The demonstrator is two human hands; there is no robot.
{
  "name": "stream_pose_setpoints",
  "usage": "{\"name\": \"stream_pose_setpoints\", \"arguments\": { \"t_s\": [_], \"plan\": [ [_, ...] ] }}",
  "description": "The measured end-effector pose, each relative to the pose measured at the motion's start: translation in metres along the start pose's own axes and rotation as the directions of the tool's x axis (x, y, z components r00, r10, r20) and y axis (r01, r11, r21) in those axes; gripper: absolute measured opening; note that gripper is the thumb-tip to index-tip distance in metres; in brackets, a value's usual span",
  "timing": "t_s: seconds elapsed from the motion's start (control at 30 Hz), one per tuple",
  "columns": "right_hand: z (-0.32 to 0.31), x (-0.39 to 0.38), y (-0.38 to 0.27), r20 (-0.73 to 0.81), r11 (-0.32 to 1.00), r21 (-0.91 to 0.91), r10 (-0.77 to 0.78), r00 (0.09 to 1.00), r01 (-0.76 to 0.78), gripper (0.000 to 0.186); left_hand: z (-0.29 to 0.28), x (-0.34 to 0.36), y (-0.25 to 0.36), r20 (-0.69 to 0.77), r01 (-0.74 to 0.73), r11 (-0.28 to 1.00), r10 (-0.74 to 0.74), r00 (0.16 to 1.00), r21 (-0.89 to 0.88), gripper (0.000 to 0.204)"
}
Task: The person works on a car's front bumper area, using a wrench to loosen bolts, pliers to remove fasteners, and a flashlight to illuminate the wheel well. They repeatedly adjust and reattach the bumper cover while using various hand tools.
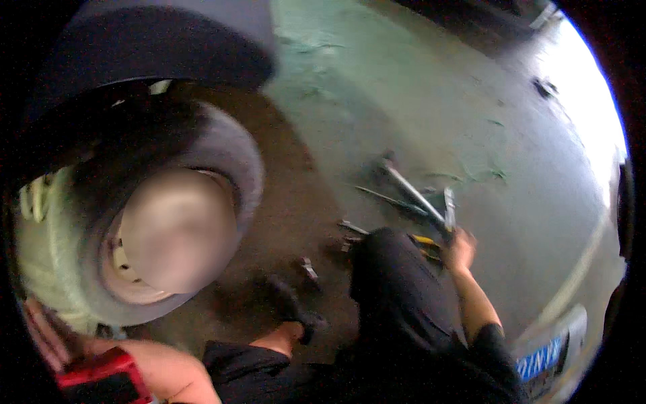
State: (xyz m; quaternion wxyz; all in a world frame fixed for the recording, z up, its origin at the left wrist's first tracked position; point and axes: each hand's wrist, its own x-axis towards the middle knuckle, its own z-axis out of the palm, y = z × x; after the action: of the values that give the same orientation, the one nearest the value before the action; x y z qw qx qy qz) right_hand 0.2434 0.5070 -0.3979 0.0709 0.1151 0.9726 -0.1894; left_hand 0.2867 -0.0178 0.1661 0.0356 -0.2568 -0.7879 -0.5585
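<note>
At the right, my right hand [461, 249] is closed around the dark near end of a long silver metal bar [414, 192], which slants away over the floor to a dark far end. A shorter silver metal piece [449, 205] is just beyond that hand, and a yellow-and-black item [425, 244] lies beside it, partly behind my knee. My left hand [48, 337] is at the lower left edge with fingers stretched out, below the wheel; what it touches is unclear. A red-framed dark object [108, 377] is next to the left forearm. The tyre [235, 148] fills the left side.
The dark car body [168, 40] overhangs the wheel. A thin rod [390, 198], a small silver tool [353, 227] and a small metal piece [309, 268] lie on the floor [377, 87]. A blue-and-white panel [548, 357] stands at the lower right.
</note>
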Motion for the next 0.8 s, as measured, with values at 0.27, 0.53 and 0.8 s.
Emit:
{"name": "stream_pose_setpoints", "arguments": {
  "t_s": [0.27,0.53,0.8],
  "plan": [
    [0.009,0.023,0.071,0.465,0.609,0.717,-0.056,0.883,-0.339,0.047,0.024,0.014,0.030,0.005,0.017,0.993,-0.017,1.000,-0.117,0.018],
    [-0.139,0.008,-0.044,0.456,0.178,0.890,-0.392,0.799,-0.420,0.074,0.043,0.024,0.041,-0.116,-0.019,0.994,0.006,0.993,-0.110,0.013],
    [-0.262,-0.037,-0.283,0.360,0.315,0.910,-0.923,0.138,-0.268,0.080,0.036,0.022,0.039,-0.076,-0.053,0.991,0.044,0.996,-0.124,0.012]
  ]
}}
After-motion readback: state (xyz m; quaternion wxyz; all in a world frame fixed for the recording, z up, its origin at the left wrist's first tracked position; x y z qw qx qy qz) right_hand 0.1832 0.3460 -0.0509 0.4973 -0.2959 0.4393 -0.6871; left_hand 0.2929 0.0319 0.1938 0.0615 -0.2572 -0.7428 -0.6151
